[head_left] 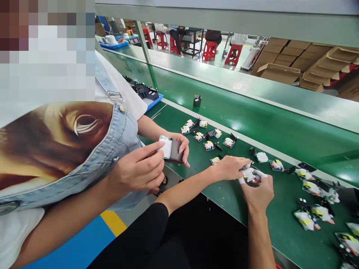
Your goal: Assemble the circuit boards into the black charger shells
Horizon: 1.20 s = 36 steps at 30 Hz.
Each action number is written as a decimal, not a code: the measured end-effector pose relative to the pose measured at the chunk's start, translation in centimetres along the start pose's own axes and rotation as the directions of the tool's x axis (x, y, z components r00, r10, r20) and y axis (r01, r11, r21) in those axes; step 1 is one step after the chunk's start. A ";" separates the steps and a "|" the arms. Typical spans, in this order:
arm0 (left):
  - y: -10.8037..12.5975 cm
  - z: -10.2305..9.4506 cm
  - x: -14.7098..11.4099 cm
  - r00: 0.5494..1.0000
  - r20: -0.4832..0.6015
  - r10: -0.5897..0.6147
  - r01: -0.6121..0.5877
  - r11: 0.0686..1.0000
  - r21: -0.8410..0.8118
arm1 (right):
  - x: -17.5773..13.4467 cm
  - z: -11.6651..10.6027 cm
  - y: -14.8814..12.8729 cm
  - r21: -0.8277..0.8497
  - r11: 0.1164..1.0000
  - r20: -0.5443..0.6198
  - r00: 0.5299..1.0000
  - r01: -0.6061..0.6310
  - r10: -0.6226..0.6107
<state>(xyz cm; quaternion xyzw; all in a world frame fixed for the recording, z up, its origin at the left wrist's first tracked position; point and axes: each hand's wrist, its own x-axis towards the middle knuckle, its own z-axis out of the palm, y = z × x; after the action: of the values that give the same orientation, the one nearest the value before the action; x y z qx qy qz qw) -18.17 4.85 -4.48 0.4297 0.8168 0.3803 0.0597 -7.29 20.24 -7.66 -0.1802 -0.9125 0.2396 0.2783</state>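
Between my two hands, above the green table (193,168), is a small circuit board (249,174) with white filler and a yellow patch. From the left, my left hand (231,167) pinches one edge of it. My right hand (258,188), with white finger covers on its fingertips, grips the opposite side between thumb and fingers. My fingers hide parts of the board. Similar boards, such as one with a white top (261,157) and one with yellow tape (277,165), lie just beyond my hands.
At my left, a co-worker's hands (140,168) hold a black case (177,151) with a white-topped board. Several more boards (305,219) lie at the right. A blue tray (159,98) holds black parts; a black case (197,100) stands near the back ledge (224,86).
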 end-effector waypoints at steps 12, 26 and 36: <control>0.3 0.1 0.0 1.000 0.025 0.011 -0.013 0.998 0.059 | -0.2 0.2 0.5 -0.020 1.000 0.008 1.000 0.002 -0.002; 1.1 -0.5 -0.1 0.999 -0.003 -0.040 0.040 0.999 -0.027 | -0.1 0.1 0.4 -0.029 0.999 0.030 0.999 -0.012 0.013; 0.8 -0.3 0.0 0.992 0.005 -0.128 0.126 0.965 -0.228 | -0.1 0.4 1.0 -0.055 0.998 -0.016 1.000 -0.005 0.004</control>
<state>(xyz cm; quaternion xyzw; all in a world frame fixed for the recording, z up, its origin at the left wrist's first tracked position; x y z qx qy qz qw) -17.79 4.97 -3.76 0.3651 0.7938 0.4690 0.1289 -7.26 20.88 -8.51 -0.1919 -0.9161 0.2136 0.2800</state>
